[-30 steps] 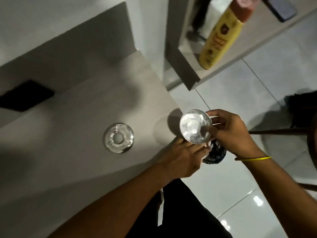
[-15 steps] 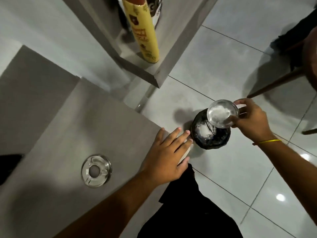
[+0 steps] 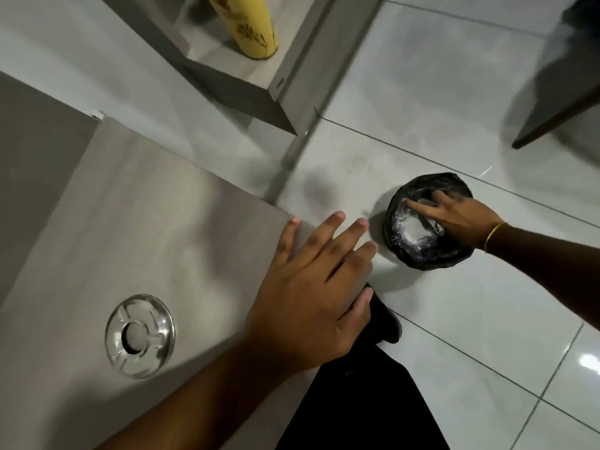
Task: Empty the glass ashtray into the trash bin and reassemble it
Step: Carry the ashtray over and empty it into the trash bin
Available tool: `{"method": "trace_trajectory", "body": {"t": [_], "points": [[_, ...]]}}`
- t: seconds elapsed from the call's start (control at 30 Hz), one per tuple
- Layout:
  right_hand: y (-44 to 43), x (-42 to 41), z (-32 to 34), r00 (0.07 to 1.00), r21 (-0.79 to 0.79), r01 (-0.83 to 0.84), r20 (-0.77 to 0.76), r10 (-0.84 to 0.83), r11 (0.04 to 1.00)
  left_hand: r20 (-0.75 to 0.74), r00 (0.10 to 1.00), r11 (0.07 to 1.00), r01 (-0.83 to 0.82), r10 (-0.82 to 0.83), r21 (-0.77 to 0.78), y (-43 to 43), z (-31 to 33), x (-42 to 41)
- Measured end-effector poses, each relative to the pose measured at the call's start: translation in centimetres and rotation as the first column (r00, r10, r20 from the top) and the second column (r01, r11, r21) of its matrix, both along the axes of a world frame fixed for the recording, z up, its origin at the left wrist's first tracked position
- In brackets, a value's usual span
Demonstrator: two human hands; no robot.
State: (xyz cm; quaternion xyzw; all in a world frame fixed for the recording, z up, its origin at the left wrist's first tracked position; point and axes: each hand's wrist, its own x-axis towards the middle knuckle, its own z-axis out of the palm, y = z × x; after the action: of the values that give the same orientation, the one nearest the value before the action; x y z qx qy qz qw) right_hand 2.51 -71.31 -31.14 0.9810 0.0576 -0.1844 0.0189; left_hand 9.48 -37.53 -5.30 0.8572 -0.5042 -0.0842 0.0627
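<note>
The glass ashtray's ring-shaped top lies flat on the grey table, near its front edge. On the tiled floor to the right stands a small round trash bin lined with a black bag. My right hand reaches into the bin's mouth and holds the glass ashtray bowl tipped over inside it; the bowl is blurred and partly hidden by my fingers. My left hand rests flat on the table's right corner, fingers spread, holding nothing.
A grey shelf unit stands beyond the table with a yellow spray can on it. A dark chair leg crosses the floor at the upper right. My dark trouser leg is below the table corner.
My right hand has lowered the ashtray bowl from above the bin down into its mouth and tipped it over. My left hand stays on the table corner. The camera has leaned closer.
</note>
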Motion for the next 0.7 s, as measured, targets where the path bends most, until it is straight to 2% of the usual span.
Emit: {"method": "trace_trajectory", "body": {"t": [0.13,0.33,0.4,0.47,0.6,0.7], "points": [[0.1,0.7,-3.3,0.993,-0.088,-0.1,-0.065,0.095,0.991,-0.009,1.0,0.999,-0.004,0.004,-0.037,0.1,0.1,-0.1],[0.2,2.0,-6.0,0.984,-0.234,-0.152,-0.128,0.125,0.96,-0.006,1.0,0.998,-0.015,0.015,-0.062,0.0,-0.1,-0.2],[0.3,2.1,-5.9,0.973,-0.253,-0.199,-0.165,0.161,0.947,-0.012,1.0,0.998,-0.019,0.019,-0.065,0.0,0.0,-0.3],[-0.1,2.2,-6.2,0.963,-0.202,-0.22,-0.201,0.179,0.954,-0.012,1.0,0.998,-0.021,0.021,-0.067,-0.1,0.0,-0.3],[0.2,2.5,-7.6,0.94,-0.352,-0.314,-0.243,0.238,0.882,-0.006,1.0,0.998,-0.02,0.02,-0.062,-0.1,0.0,-0.2],[0.7,2.8,-7.3,0.937,-0.358,-0.314,-0.268,0.226,0.879,-0.01,1.0,0.998,-0.02,0.019,-0.058,-0.1,0.1,-0.2]]}}
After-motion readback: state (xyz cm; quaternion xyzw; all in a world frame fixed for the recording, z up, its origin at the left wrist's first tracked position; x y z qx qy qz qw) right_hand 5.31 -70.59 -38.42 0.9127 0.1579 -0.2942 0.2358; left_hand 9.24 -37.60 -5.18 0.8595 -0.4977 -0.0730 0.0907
